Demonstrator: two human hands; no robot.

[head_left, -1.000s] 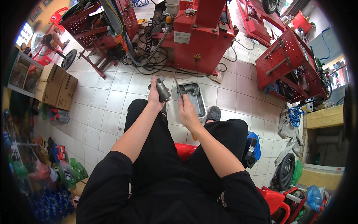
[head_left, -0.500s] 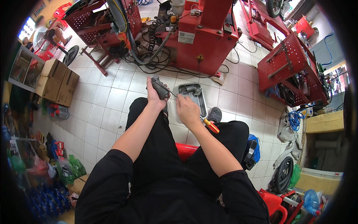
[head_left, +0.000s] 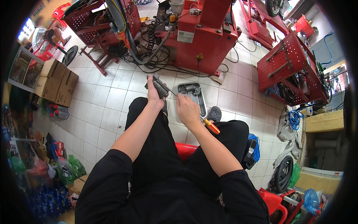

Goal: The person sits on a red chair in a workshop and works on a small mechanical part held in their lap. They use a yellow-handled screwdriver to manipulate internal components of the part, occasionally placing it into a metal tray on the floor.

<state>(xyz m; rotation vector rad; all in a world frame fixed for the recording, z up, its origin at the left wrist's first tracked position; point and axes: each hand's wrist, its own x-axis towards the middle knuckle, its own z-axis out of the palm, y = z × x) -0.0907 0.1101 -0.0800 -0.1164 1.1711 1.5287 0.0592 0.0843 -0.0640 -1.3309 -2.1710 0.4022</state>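
Note:
Held up above the floor in my left hand [head_left: 155, 96] is a dark grey, blocky metal part [head_left: 160, 87]; its exact kind is not clear. My fingers are wrapped around its left side. In my right hand [head_left: 188, 109] is a screwdriver with a yellow and red handle [head_left: 211, 126]. The fingers close around its shaft, and the handle sticks out below the wrist. The thin front end of the shaft reaches the metal part's lower right side; the exact contact is too small to tell. Beyond my right hand, a grey metal tray [head_left: 203, 102] on the floor holds dark metal parts [head_left: 191, 90].
A red machine [head_left: 201, 48] with cables and hoses around its base stands ahead. Red perforated carts stand at the far left [head_left: 84, 22] and right [head_left: 276, 67]. Cardboard boxes [head_left: 56, 84] are at left. Under me is a red seat [head_left: 185, 150]. A person sits at far left.
The metal part has turned slightly in my left hand. My right hand and the screwdriver stay almost in place.

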